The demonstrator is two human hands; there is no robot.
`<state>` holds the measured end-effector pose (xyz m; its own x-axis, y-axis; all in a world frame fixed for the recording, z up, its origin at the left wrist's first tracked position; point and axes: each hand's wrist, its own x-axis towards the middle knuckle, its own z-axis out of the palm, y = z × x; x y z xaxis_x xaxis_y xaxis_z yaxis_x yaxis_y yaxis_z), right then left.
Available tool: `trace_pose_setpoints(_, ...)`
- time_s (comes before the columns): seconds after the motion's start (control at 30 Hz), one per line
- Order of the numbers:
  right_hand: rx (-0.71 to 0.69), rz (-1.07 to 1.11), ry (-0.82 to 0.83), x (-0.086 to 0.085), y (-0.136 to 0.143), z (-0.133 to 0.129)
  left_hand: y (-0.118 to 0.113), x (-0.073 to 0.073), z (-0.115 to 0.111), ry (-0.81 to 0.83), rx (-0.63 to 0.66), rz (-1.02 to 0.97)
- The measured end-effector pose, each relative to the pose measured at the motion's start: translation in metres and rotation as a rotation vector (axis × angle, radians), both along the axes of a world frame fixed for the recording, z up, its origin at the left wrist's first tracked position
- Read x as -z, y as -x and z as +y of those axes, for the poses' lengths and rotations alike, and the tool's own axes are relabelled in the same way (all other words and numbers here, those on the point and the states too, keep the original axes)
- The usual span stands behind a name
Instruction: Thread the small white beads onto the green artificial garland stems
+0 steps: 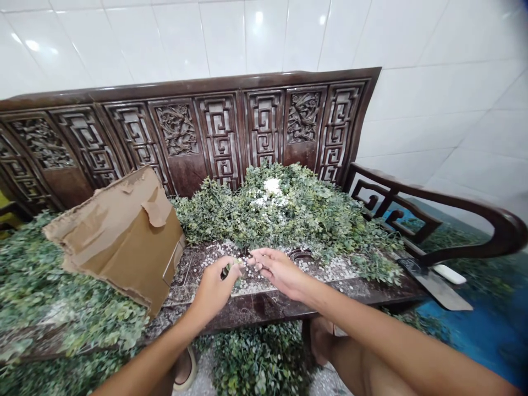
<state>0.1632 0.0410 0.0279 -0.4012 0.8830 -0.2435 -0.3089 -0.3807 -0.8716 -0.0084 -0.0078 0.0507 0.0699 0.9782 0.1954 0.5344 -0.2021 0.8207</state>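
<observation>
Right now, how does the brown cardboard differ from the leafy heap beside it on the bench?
The cardboard is brown with broad flat faces and ragged edges; the leafy heap is green and made of many small leaves. The cardboard stands tilted, while the leafy heap spreads loosely. White bits gather on the leafy heap; the cardboard's visible faces show no such cluster. Both sit before the carved backrest.
</observation>
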Motion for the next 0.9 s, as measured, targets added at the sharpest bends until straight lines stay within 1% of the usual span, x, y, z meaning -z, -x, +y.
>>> trace_pose_setpoints(0.13,-0.108,-0.012,-0.047,-0.006,0.001,-0.005,0.0,0.002,0.0,0.041,0.038,-0.062)
trace_pose_setpoints(0.27,-0.133,-0.009,-0.105,-0.016,0.002,-0.009,0.001,0.006,0.001,0.124,0.041,-0.103)
trace_pose_setpoints(0.4,-0.162,-0.059,-0.137,-0.022,0.001,-0.011,0.001,0.009,0.001,0.105,-0.04,-0.141)
trace_pose_setpoints(0.5,-0.154,-0.092,-0.162,-0.021,0.0,-0.011,0.0,0.011,0.002,0.109,-0.105,-0.219)
trace_pose_setpoints(0.57,-0.137,-0.124,-0.193,-0.019,0.0,-0.011,-0.001,0.012,0.001,0.13,-0.114,-0.275)
trace_pose_setpoints(0.63,-0.118,-0.187,-0.268,-0.017,0.0,-0.01,-0.002,0.012,0.001,0.152,-0.101,-0.305)
trace_pose_setpoints(0.73,-0.098,-0.3,-0.432,-0.015,0.0,-0.011,-0.004,0.012,0.0,0.158,-0.072,-0.3)
trace_pose_setpoints(0.8,-0.095,-0.364,-0.526,-0.014,0.001,-0.011,-0.006,0.012,-0.001,0.137,-0.074,-0.291)
trace_pose_setpoints(0.9,-0.086,-0.433,-0.618,-0.012,0.001,-0.011,-0.006,0.012,-0.001,0.104,-0.08,-0.267)
